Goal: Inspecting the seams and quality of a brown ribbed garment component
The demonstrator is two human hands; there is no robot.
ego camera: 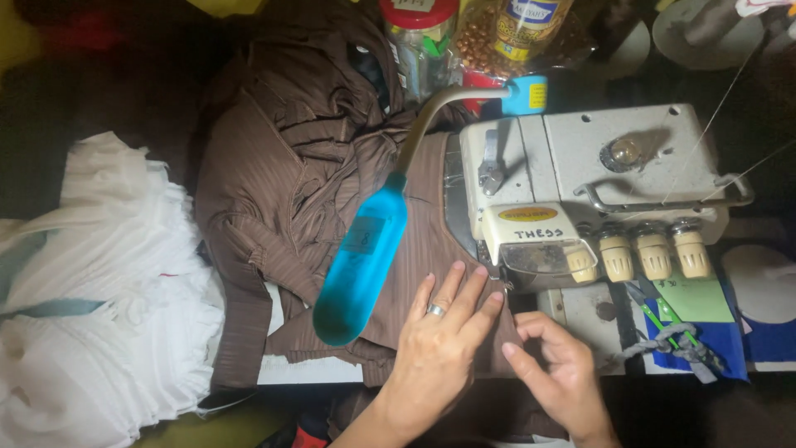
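Fabric, brown and ribbed (332, 174), lies heaped to the left of the sewing machine (580, 178) and runs under its front end, where both hands work it. The left hand (439, 344) lies flat on the cloth just left of the machine's foot, fingers spread and straight, a ring on one of them, gripping nothing. The right hand (560, 369) sits just below the machine's front, its grip nearly closed, thumb and forefinger pinching the cloth's edge. One blue lamp on a bent neck (361, 261) hangs over the fabric left of the machine. Three cream knobs (655, 253) line the machine's front. One white pleated cloth (91, 290) lies well left of the machine. Behind the machine stand one red-lidded jar (419, 37) and one bag of nuts (514, 37). Green-handled snips (667, 328) rest on the surface below the knobs.
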